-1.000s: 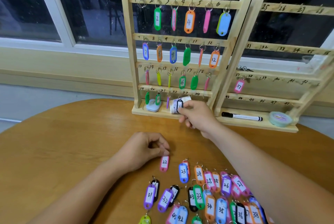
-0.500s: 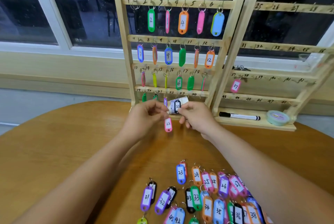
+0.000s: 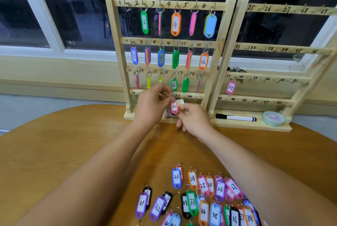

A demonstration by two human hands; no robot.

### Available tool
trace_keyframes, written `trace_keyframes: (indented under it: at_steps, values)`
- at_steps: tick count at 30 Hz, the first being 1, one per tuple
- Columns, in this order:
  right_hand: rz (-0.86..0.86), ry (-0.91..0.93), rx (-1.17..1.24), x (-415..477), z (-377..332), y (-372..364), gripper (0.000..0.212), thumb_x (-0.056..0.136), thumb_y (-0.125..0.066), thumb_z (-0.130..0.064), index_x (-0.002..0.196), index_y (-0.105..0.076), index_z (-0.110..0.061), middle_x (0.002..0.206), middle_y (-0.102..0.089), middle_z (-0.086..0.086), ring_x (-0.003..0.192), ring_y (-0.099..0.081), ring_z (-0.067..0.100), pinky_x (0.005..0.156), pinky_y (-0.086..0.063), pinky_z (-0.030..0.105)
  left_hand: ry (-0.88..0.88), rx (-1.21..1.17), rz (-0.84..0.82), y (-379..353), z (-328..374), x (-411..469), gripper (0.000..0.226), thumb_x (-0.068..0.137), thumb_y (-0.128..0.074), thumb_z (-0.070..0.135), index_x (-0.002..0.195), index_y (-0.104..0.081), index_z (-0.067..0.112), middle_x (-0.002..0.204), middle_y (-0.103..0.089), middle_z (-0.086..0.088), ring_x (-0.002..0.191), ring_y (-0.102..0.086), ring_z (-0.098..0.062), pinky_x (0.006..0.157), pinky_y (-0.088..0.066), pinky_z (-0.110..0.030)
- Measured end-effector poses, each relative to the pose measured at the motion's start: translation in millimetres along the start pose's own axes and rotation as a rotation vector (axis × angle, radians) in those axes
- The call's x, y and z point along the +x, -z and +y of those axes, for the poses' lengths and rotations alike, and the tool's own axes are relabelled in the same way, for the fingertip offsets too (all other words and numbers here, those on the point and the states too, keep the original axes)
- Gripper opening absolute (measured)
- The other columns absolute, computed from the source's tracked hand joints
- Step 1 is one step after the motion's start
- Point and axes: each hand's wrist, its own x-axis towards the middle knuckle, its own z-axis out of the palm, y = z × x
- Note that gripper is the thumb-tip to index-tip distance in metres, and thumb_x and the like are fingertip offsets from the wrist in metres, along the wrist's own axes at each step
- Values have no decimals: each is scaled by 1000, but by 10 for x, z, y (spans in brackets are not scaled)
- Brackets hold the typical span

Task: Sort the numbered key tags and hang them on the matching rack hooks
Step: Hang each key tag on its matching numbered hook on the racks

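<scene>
My left hand (image 3: 152,106) pinches the ring of the pink tag 22 (image 3: 174,107) and holds it up against the bottom rail of the left rack (image 3: 224,43), by the 22 and 23 marks. My right hand (image 3: 196,119) is beside it with curled fingers, pinching a black tag (image 3: 172,114) that is mostly hidden behind the pink one. The upper three rows of this rack carry hung tags. The right rack (image 3: 273,49) bears only the pink tag 37 (image 3: 231,87). Several loose numbered tags (image 3: 200,198) lie on the table near me.
The racks stand at the far edge of the round wooden table (image 3: 54,153), against a window. On the right rack's base lie a black marker (image 3: 235,117) and a mint tape roll (image 3: 273,118). A white object (image 3: 180,102) sits behind my fingers.
My left hand picked the pink tag 22 off the table and carried it up to the rack's bottom row. My right hand stayed at that row with the black tag.
</scene>
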Motion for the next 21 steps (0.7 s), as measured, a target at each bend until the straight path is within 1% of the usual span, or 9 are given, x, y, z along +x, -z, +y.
trace_keyframes:
  at_steps: [3,5,8,12,15,17,18,19,21]
  values:
    - [4,-2,-9,10,18,-17,10,106,-61,-24,104,-71,-22,66,-76,1,40,-54,12,54,-47,29,-12,22,24,-5,5,22,20,87,-85,15,100,-73,25,84,-77,16,74,-70,-5,74,-59,-32]
    - [8,-1,-11,10,26,-21,9,107,-61,-26,107,-70,-22,66,-76,1,41,-55,13,53,-47,29,-22,49,20,-12,-1,40,21,87,-85,16,100,-73,26,84,-76,17,73,-70,-4,72,-60,-34]
    - [8,12,-14,-7,25,-12,10,107,-62,-30,105,-68,-22,66,-76,1,41,-54,14,53,-47,28,-37,80,13,-27,7,62,21,87,-84,16,101,-73,27,84,-76,17,74,-71,-5,72,-61,-38]
    - [7,29,-30,-26,10,1,10,107,-61,-31,101,-66,-25,65,-75,0,40,-55,15,53,-49,29,-57,119,14,-27,23,91,20,88,-86,20,101,-73,26,87,-75,17,70,-67,-4,72,-58,-34]
    - [8,42,-67,-53,6,34,9,107,-60,-28,100,-66,-26,66,-76,-1,42,-58,14,52,-49,28,-101,155,55,-13,5,83,21,86,-89,22,102,-74,23,95,-71,15,78,-63,-6,75,-56,-32]
    - [23,66,-104,-98,-9,81,8,106,-60,-26,101,-66,-27,67,-76,-3,43,-60,12,51,-49,28,-130,157,81,19,-12,44,17,88,-87,25,100,-74,23,96,-71,14,82,-61,-3,75,-54,-27]
    - [34,79,-120,-130,-21,112,7,105,-60,-25,101,-66,-28,67,-76,-3,44,-61,10,50,-48,27,-126,148,82,48,-15,9,15,90,-86,27,98,-74,24,94,-71,14,83,-62,-2,73,-51,-21]
    - [42,90,-131,-168,-32,145,6,105,-61,-26,102,-65,-28,68,-76,-3,44,-61,9,51,-47,26,-109,135,78,82,-21,-40,12,92,-84,30,97,-74,25,93,-72,15,85,-63,-1,71,-46,-14]
    - [30,108,-150,-248,-32,223,3,105,-62,-28,102,-63,-29,70,-75,-3,45,-61,7,53,-48,26,-65,105,49,150,-39,-171,8,94,-81,30,94,-74,28,89,-73,16,87,-65,1,69,-41,-8]
